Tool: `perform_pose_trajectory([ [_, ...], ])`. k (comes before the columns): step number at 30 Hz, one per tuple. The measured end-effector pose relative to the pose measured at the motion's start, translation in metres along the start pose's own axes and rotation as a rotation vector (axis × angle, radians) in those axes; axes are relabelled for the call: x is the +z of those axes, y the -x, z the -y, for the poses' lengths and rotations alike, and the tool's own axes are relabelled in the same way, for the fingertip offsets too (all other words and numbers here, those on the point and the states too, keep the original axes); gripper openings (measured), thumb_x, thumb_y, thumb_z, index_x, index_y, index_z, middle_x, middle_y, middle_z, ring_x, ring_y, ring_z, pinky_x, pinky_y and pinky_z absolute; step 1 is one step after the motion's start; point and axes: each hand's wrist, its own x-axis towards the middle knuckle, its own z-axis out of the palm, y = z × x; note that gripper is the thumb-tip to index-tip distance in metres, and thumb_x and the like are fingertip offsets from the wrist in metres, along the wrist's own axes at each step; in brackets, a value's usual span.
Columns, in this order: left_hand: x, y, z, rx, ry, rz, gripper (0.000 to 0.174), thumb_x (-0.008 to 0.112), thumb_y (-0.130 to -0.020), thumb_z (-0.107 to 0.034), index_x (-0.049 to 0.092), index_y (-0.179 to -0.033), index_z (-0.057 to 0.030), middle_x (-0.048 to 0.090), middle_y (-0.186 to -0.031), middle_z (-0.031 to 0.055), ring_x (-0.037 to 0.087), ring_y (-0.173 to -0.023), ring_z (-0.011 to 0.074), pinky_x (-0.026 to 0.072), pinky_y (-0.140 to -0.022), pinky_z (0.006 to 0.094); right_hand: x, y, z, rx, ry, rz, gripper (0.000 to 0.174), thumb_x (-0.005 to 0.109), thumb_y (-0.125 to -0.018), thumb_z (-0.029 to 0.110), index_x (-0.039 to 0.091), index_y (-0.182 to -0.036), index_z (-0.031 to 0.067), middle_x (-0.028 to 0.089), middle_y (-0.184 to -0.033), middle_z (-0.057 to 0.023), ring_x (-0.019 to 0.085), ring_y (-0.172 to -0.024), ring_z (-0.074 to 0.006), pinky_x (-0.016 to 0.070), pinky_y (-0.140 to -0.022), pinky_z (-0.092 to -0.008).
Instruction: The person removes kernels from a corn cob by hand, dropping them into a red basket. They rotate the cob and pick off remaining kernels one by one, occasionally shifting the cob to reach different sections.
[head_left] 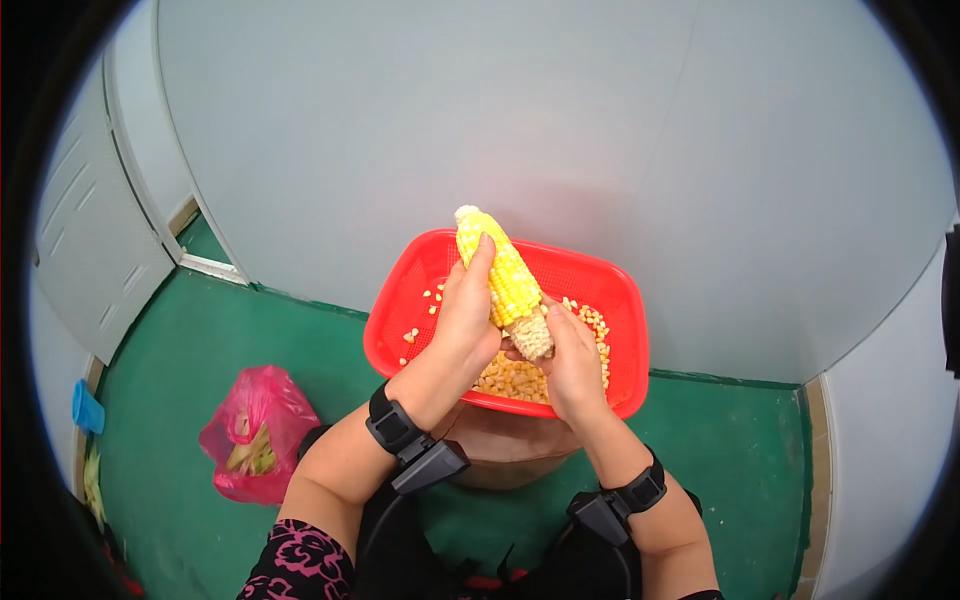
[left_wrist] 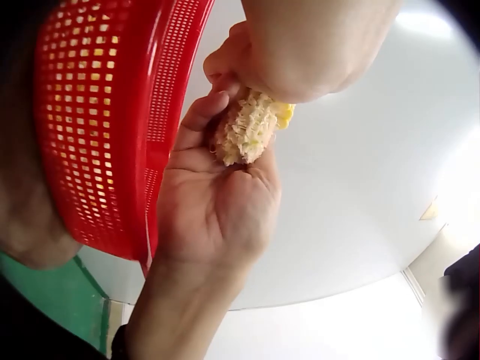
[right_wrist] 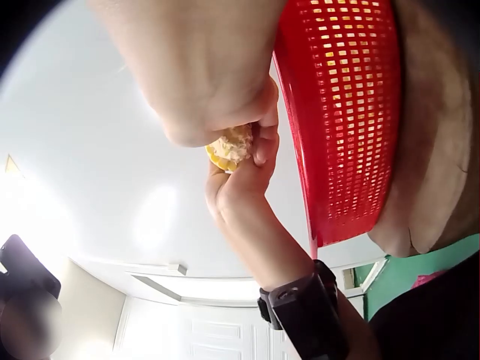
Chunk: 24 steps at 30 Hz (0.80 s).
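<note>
Corn (head_left: 512,285) sat over basket (head_left: 385,310); left hand (head_left: 466,312) gripped its kernelled length, right hand (head_left: 572,362) its bare end (head_left: 531,338). Likely light, stiff; rough bare end probably gripped best.

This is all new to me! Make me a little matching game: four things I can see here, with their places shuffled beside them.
1. Corn cob
2. Loose kernels
3. Pink bag
4. Black straps

A. On the green floor
B. Around the arms
C. Between left hand and right hand
D. Inside the red basket

Pairs: 1-C, 2-D, 3-A, 4-B.
</note>
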Motion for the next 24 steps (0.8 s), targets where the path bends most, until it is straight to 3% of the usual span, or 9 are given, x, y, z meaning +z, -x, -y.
perform_pose_trajectory([
  [3,0.0,-0.003,0.002,0.02,0.027,0.002,0.031,0.052,-0.088,-0.029,0.045,-0.106,-0.0039,0.053,-0.09,0.0051,0.055,-0.079,0.015,0.0474,-0.068,0.0323,0.001,-0.002,0.015,0.157,0.01,-0.097,0.043,0.033,-0.094,0.029,0.043,-0.12,-0.0034,0.056,-0.104,-0.0132,0.059,-0.085,-0.0193,0.0488,-0.075,-0.0314],
  [6,0.0,-0.003,0.004,0.051,-0.008,-0.001,0.03,0.055,-0.087,-0.026,0.045,-0.105,-0.0039,0.053,-0.091,0.0051,0.055,-0.081,0.0149,0.0472,-0.069,0.0317,-0.01,-0.015,-0.003,-0.146,0.404,-0.231,0.047,0.034,-0.094,0.034,0.044,-0.119,-0.0044,0.055,-0.105,-0.013,0.055,-0.093,-0.0184,0.0442,-0.081,-0.0275],
  [9,0.0,-0.005,0.005,0.072,-0.018,-0.023,0.03,0.057,-0.085,-0.023,0.045,-0.105,-0.0038,0.053,-0.093,0.0055,0.055,-0.083,0.0151,0.0472,-0.07,0.0318,-0.011,-0.016,-0.005,-0.233,0.37,-0.167,0.046,0.04,-0.092,0.034,0.047,-0.116,-0.0052,0.058,-0.1,-0.0143,0.058,-0.087,-0.0225,0.0449,-0.077,-0.0283],
  [15,0.006,-0.001,-0.004,0.08,0.011,-0.022,0.033,0.059,-0.084,-0.021,0.043,-0.107,-0.0033,0.052,-0.097,0.0054,0.054,-0.087,0.0151,0.0468,-0.074,0.032,-0.002,-0.006,0.002,-0.355,0.654,-0.091,0.046,0.047,-0.09,0.028,0.044,-0.121,-0.006,0.061,-0.097,-0.0184,0.059,-0.089,-0.02,0.0443,-0.077,-0.0286],
  [24,0.008,0.009,-0.014,0.051,0.0,0.081,0.032,0.056,-0.086,-0.023,0.043,-0.108,-0.003,0.052,-0.096,0.0048,0.053,-0.087,0.0145,0.0461,-0.077,0.032,0.005,0.002,0.006,-0.378,0.505,-0.128,0.039,0.041,-0.093,0.023,0.048,-0.117,-0.0063,0.061,-0.099,-0.0182,0.058,-0.091,-0.0185,0.0434,-0.08,-0.0293],
])
